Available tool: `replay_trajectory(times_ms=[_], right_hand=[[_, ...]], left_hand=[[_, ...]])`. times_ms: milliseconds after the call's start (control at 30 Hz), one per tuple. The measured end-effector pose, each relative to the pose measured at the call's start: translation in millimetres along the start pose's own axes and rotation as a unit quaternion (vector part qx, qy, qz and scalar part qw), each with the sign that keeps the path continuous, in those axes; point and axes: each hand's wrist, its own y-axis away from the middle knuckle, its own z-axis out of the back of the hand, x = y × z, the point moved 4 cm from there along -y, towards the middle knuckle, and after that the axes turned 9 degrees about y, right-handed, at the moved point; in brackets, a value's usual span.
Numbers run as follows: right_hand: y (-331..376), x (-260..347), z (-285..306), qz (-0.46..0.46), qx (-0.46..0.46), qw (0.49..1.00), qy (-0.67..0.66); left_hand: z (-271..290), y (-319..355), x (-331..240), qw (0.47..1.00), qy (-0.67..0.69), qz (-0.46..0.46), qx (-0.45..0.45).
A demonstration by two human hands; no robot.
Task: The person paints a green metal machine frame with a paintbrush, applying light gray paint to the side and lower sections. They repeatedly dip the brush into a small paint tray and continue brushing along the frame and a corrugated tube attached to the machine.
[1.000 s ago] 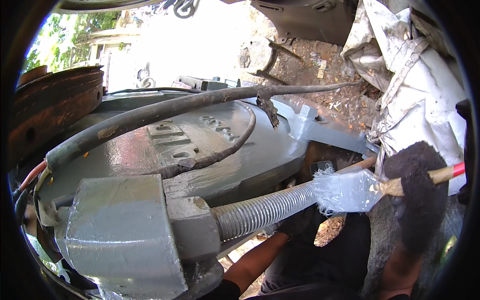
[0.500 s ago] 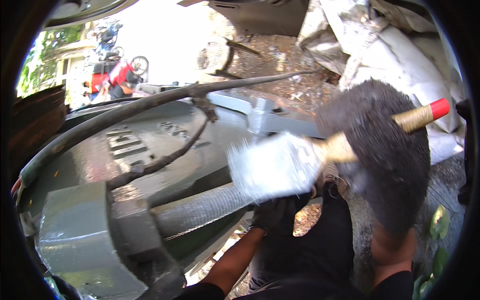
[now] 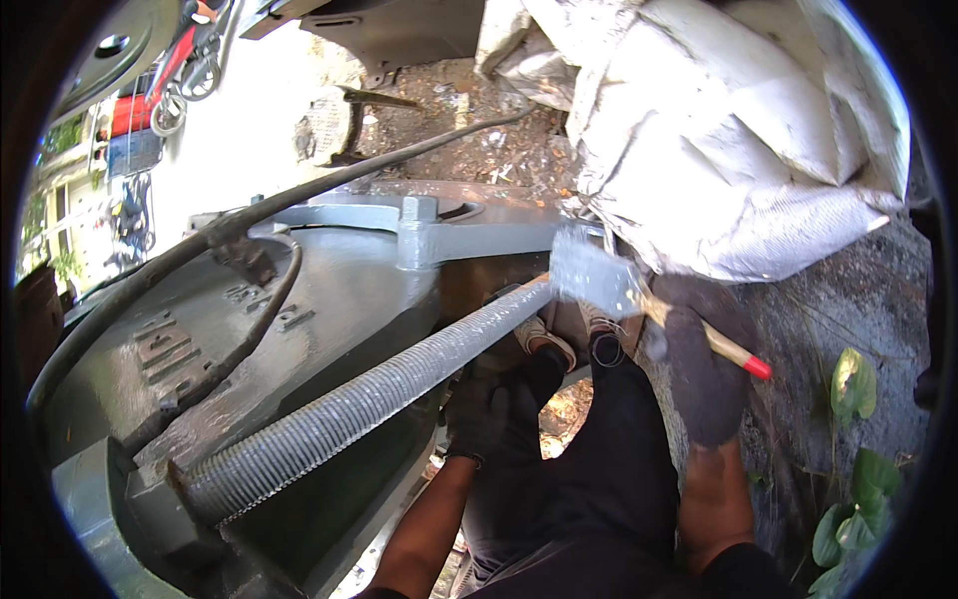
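Observation:
In my right hand (image 3: 707, 359), in a dark glove, is a wide paintbrush (image 3: 597, 278) with a wooden handle and a red tip. Its broad head looks coated with grey paint and is at the far end of a long threaded rod (image 3: 369, 394); whether they touch is unclear. My left hand (image 3: 477, 417), also in a dark glove, lies low beside my left leg, near the rod. Its fingers blend into the black trousers. Wet-looking grey-green paint covers the large metal body (image 3: 329, 270) and the big nut (image 3: 170, 509) at the rod's near end.
A thick dark cable (image 3: 249, 215) runs across the metal body, with a thinner branch hanging over it. White woven sacks (image 3: 718, 130) are heaped at the far right. Green leaves (image 3: 853, 384) grow at the right. Motorcycles (image 3: 175, 90) stand in bright light at the far left.
My right hand has moved down and away from the camera with the paintbrush, whose head is now by the rod's far end. The view has shifted right, showing more sacks.

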Motion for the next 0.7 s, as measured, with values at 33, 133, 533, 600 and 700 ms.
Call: replay_trajectory(times_ms=[33, 133, 533, 600, 700], right_hand=[[-2.9, -5.2, 1.4, 0.044, -0.011, 0.999, 0.001], [-13.8, -36.4, -13.4, 0.120, 0.016, 0.993, 0.016], [41.1, -129.6, -41.4, -0.001, -0.076, 0.991, -0.106], [41.3, -121.5, -55.5, 0.094, -0.033, 0.995, 0.007], [57.0, -127.8, -70.8, 0.077, 0.028, 0.990, -0.119]], left_hand=[[-0.7, -1.0, -0.4, 1.000, -0.016, -0.002, 0.005], [-1.5, -1.5, -3.1, 1.000, -0.009, 0.009, 0.026], [1.5, 5.8, -12.6, 0.997, 0.057, 0.044, 0.034], [1.4, 5.3, -13.3, 0.998, 0.047, 0.029, 0.032], [0.9, 11.0, -12.3, 0.997, 0.036, 0.039, 0.052]])
